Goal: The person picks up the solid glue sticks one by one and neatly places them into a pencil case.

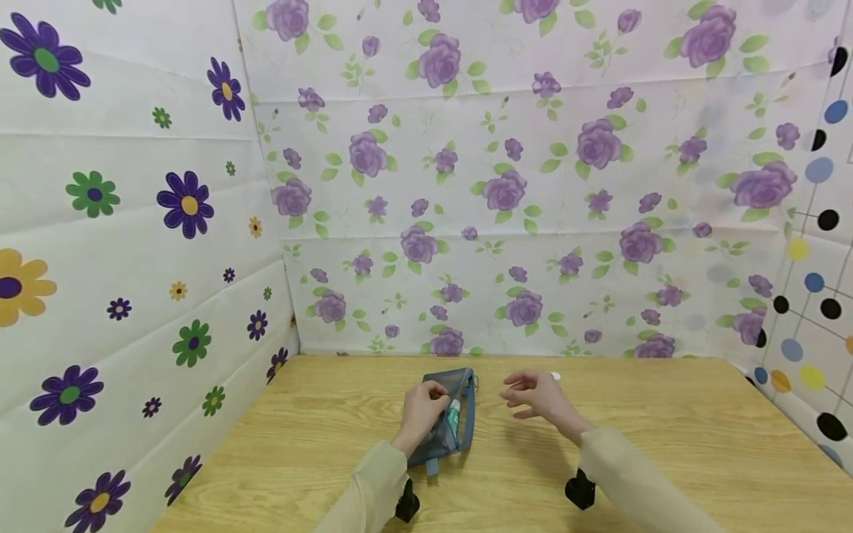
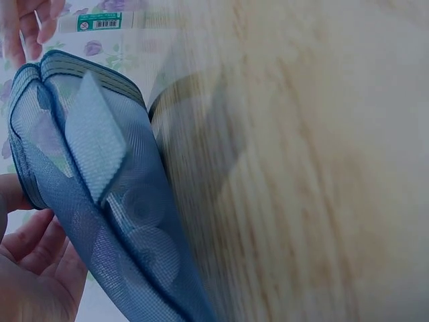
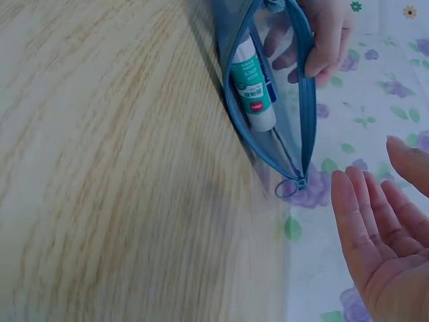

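Note:
A blue mesh zipper pouch (image 1: 436, 442) stands on the table with its zipper side gaping open toward the right. My left hand (image 1: 424, 409) pinches the pouch's upper edge, the thumb on the rim in the right wrist view. Through the opening shows a glue stick (image 3: 253, 84) with a green label, and a dark blue item beside it is partly hidden. Rounded shapes (image 2: 151, 251) show dimly through the mesh. Right of the pouch, my right hand (image 1: 536, 394) hovers with fingers extended and apart, holding nothing.
A white tube with a green barcode label (image 2: 99, 22) lies beyond the pouch in the left wrist view. Part of a small white object (image 1: 555, 376) shows behind my right hand. Flowered sheets (image 1: 466, 185) wall the wooden table (image 1: 666, 429) at the back and sides.

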`<action>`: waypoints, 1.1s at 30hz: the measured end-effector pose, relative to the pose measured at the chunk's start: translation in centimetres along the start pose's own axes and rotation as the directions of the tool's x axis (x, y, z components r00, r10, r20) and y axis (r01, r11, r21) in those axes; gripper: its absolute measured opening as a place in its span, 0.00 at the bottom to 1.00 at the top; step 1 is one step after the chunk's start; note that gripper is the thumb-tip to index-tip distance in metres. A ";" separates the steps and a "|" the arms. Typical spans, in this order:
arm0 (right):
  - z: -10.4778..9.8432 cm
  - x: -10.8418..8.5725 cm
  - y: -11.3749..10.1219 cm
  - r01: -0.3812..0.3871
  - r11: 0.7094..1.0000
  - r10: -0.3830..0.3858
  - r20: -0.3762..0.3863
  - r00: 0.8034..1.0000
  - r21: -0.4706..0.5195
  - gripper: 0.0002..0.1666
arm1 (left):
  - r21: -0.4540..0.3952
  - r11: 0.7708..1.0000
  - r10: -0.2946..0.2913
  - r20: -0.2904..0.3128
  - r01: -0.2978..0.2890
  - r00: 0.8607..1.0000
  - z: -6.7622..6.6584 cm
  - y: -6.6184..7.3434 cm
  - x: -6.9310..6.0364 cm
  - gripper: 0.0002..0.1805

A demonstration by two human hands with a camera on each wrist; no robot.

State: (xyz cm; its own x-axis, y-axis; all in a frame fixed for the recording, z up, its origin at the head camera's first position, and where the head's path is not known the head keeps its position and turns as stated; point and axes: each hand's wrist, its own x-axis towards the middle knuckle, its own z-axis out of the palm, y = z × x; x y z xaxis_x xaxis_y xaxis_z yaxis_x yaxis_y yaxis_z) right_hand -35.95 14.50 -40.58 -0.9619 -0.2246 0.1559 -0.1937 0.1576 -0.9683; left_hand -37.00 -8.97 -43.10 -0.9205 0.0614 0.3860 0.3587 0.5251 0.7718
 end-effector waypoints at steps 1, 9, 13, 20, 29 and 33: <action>-0.1 0.0 -0.1 0.004 1.000 -0.004 -0.005 1.000 0.001 0.19 | -0.002 1.000 -0.001 -0.001 0.001 1.000 0.0 0.0 0.0 0.03; -1.5 -0.5 -0.9 0.014 1.000 -0.013 -0.041 0.999 0.020 0.21 | -0.011 1.000 -0.007 -0.002 0.007 1.000 -0.1 0.0 0.0 0.03; -2.1 -1.0 -1.3 0.026 0.999 -0.026 -0.016 1.000 0.023 0.23 | -0.012 1.000 -0.011 0.000 0.011 1.000 0.0 -0.1 -0.1 0.03; -3.0 -1.4 -1.6 0.041 0.999 -0.041 -0.010 0.999 0.004 0.25 | -0.021 1.000 -0.011 0.001 0.011 1.000 0.0 -0.1 0.0 0.04; -4.6 -1.9 -1.6 0.069 0.998 -0.069 -0.005 0.998 -0.015 0.27 | -0.020 1.000 -0.007 0.007 0.007 1.000 0.1 -0.3 0.0 0.03; -5.3 -2.1 -1.7 0.077 0.997 -0.077 0.000 0.997 -0.002 0.28 | -0.016 1.000 -0.003 0.004 0.003 1.000 0.1 -0.2 0.0 0.03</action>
State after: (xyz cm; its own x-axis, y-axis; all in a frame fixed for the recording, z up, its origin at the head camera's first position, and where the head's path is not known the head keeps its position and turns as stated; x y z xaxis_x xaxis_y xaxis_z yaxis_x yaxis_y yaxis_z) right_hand -34.58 19.84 -38.26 -0.9441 -0.2360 0.2304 -0.2680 0.1418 -0.9529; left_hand -37.13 -9.00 -43.31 -0.9223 0.0631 0.3812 0.3579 0.5113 0.7813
